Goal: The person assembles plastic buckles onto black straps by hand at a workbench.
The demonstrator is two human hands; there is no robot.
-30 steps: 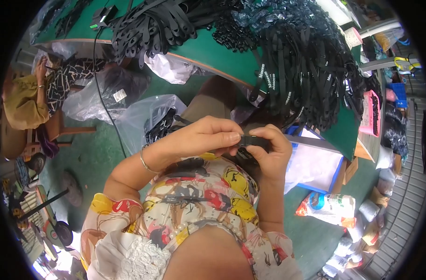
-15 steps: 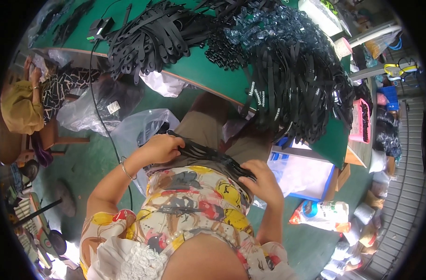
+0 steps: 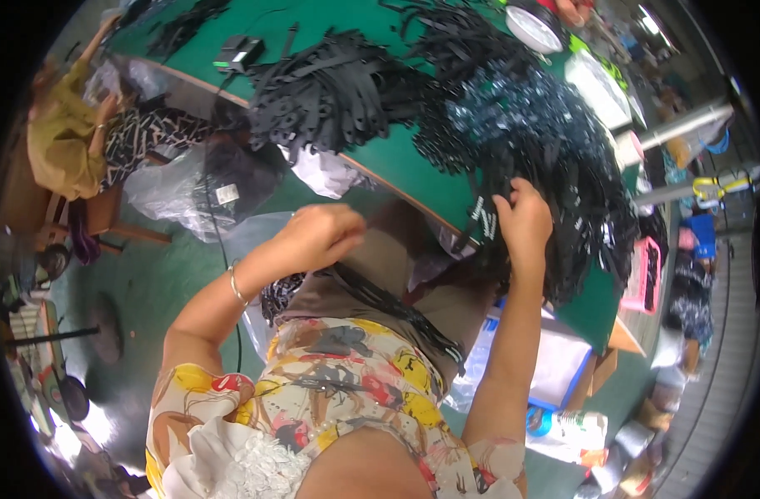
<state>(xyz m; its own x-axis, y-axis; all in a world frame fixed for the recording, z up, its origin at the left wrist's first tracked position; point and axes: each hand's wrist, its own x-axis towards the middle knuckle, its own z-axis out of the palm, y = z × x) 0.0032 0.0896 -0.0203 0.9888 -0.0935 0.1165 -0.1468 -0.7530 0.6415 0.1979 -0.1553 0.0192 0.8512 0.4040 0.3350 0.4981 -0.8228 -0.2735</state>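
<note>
Taking twelve o'clock as straight ahead from our lap, we see a bundle of black straps (image 3: pixel 388 304) lying slantwise across the brown trousers (image 3: pixel 384 237), running from ten o'clock to four. Just beyond its ten o'clock end we see the left hand (image 3: pixel 326 237), its fingers loosely curled and blurred; nothing shows in it, though we cannot tell what the curl hides. A bracelet (image 3: pixel 236 284) circles that wrist.

Farther out, at two o'clock from the bundle and well apart from it, we see the right hand (image 3: pixel 525 220), partly closed, with thumb and fingers among hanging black straps (image 3: pixel 567 224). We cannot tell whether it grips one. These straps drape over the edge of the green table (image 3: pixel 388 166), most of them toward three o'clock from that hand.

On the tabletop we find a heap of clear buckles (image 3: pixel 521 104) at one o'clock and a pile of looped black straps (image 3: pixel 330 91) between eleven and twelve. Beyond the buckles, at one o'clock, we see a white bowl (image 3: pixel 534 29). Far off at ten o'clock sits a co-worker (image 3: pixel 68 154).
</note>
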